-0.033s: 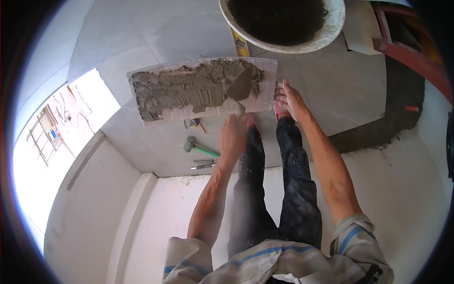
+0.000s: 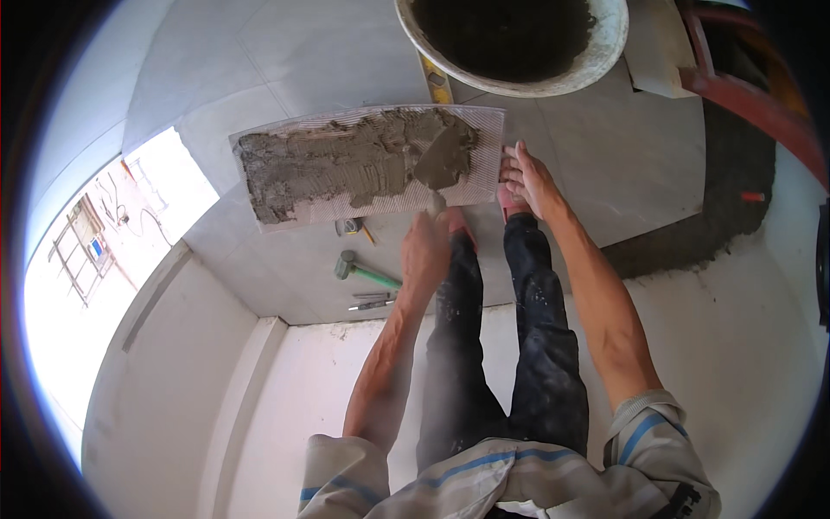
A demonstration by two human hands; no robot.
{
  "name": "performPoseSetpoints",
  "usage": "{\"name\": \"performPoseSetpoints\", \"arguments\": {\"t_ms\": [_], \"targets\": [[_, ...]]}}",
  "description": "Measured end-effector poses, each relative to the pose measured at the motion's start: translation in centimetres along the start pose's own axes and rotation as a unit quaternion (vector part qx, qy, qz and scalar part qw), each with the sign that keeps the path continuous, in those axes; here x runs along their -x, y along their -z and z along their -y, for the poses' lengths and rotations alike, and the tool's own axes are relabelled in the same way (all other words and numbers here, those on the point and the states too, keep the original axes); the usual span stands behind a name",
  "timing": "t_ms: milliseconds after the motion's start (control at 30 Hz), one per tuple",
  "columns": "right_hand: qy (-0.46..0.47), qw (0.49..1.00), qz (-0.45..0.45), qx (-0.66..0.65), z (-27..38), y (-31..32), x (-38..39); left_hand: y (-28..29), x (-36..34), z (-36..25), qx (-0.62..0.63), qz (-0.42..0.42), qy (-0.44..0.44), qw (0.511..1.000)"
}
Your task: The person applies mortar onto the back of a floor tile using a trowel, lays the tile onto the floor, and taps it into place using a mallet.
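My left hand (image 2: 425,255) is closed round the handle of a trowel (image 2: 443,157). The trowel's blade lies against grey mortar (image 2: 328,160), spread unevenly over the ribbed back of a tile (image 2: 488,160). Bare ribbed strips show along the tile's near edge and right end. At that right end is my right hand (image 2: 536,186), fingers apart and fingertips by the edge; whether they touch it I cannot tell.
A white bucket (image 2: 512,87) of dark wet mix stands beyond the tile, beside a yellow spirit level (image 2: 437,82). A green-handled mallet (image 2: 367,272), a tape measure (image 2: 350,226) and pens (image 2: 372,301) lie nearer. Red metal framing (image 2: 752,108) stands at right.
The trowel's blade has shifted and turned slightly to the right on the mortar. My right hand stays by the tile's edge.
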State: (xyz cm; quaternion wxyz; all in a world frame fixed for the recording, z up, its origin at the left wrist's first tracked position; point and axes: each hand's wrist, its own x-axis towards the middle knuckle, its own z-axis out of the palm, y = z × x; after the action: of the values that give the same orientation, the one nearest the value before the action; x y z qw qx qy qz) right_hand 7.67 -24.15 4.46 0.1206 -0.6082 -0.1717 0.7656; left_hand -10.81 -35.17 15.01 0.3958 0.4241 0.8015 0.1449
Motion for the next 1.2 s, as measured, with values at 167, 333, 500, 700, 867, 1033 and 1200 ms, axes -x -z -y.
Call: {"name": "performPoseSetpoints", "arguments": {"t_ms": [167, 333, 500, 700, 867, 1033, 1200], "targets": [[-0.009, 0.999, 0.039, -0.033, 1.3, 1.2, -2.0, -1.7, 0.5, -0.1, 0.261, 0.066, 0.159, 0.95], [-0.056, 0.993, 0.075, -0.071, 1.3, 2.3, -2.8, -6.8, 0.8, -1.0, 0.471, 0.056, 0.325, 0.818], [-0.048, 0.994, 0.077, -0.065, 1.5, 1.9, -2.4, -8.7, -1.0, -2.3, 0.44, 0.039, 0.309, 0.842], [-0.05, 0.994, 0.065, -0.073, 1.4, 1.4, -2.7, -3.6, -3.9, 1.6, -0.073, 0.091, -0.126, 0.985], [-0.062, 0.994, 0.043, -0.077, 1.9, 1.3, -3.2, 5.1, -7.8, 1.6, -0.295, 0.177, -0.028, 0.938], [-0.067, 0.992, 0.042, -0.101, 1.3, 1.7, -3.5, 8.5, -13.1, -1.4, -0.177, 0.277, -0.087, 0.94], [-0.078, 0.986, 0.048, -0.136, 0.2, 1.0, -3.5, 7.8, -18.8, -5.6, -0.26, 0.335, -0.055, 0.904]]}}
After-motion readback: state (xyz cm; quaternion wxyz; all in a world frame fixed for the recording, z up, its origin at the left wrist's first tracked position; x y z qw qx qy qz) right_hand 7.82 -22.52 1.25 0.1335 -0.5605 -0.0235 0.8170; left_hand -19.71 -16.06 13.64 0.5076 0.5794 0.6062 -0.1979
